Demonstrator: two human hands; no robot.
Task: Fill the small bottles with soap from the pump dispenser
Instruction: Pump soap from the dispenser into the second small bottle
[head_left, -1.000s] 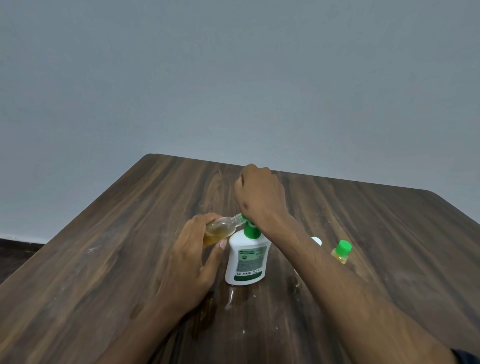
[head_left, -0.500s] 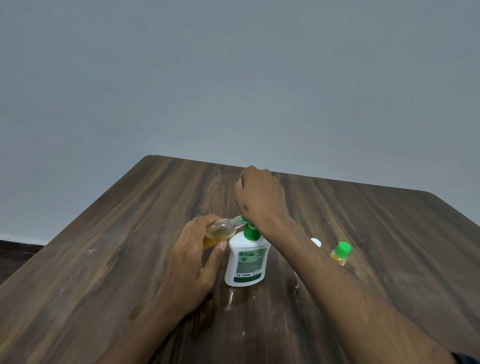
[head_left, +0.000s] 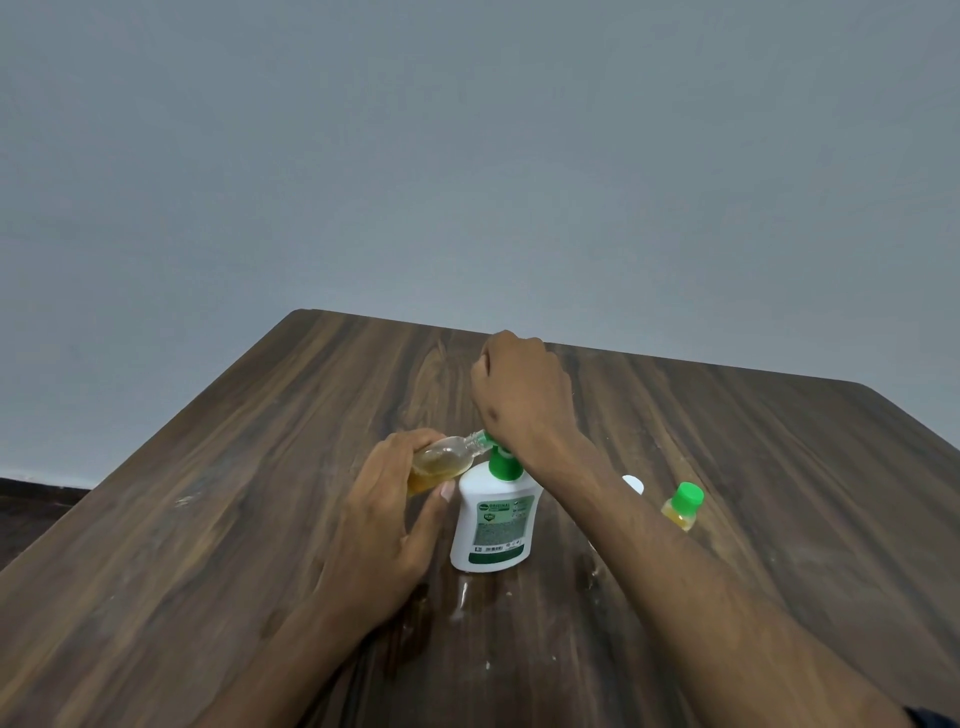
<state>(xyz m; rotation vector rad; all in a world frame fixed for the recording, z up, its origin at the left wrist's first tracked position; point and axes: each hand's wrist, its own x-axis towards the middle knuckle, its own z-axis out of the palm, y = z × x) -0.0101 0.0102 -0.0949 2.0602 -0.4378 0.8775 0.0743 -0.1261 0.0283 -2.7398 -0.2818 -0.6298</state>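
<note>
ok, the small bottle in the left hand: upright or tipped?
Tipped. The small bottle lies nearly sideways in the left hand, neck at the green pump spout; amber soap pools along its lower side.

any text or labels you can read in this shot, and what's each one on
"ORIGINAL": top of the green label on the white pump dispenser.
All the other print on that label, the round logo included: too small and blurred to read.
Small bottle in the left hand and the green-capped bottle: no text visible.
</note>
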